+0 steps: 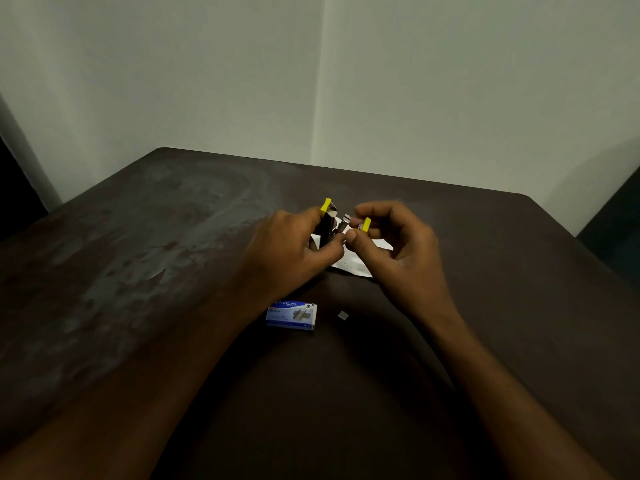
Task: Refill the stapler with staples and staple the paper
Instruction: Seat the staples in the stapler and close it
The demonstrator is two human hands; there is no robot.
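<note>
Head view puts both of my hands over the far middle of the dark brown worn table (138, 271). My left hand (287, 247) grips the small black stapler with yellow tips (326, 220), stood nearly upright and swung open. My right hand (398, 244) pinches a short silvery strip of staples (346, 218) between thumb and forefinger, just beside the open channel. A second yellow-tipped part (365, 224) sits at those fingertips; I cannot tell whether it is the pusher or the stapler's other arm. The white sheet of paper (356, 266) lies flat beneath both hands. The blue cardboard staple box (291, 315) rests nearer me, with a small grey scrap (343, 315) just to its right. I judge this is the loading step. To do it well I would steady the stapler with the left hand, line the strip up with the channel, legs down, and slide it in without forcing, since a pinched strip breaks easily. The dim light makes the channel hard to read, so I would go slowly.
</note>
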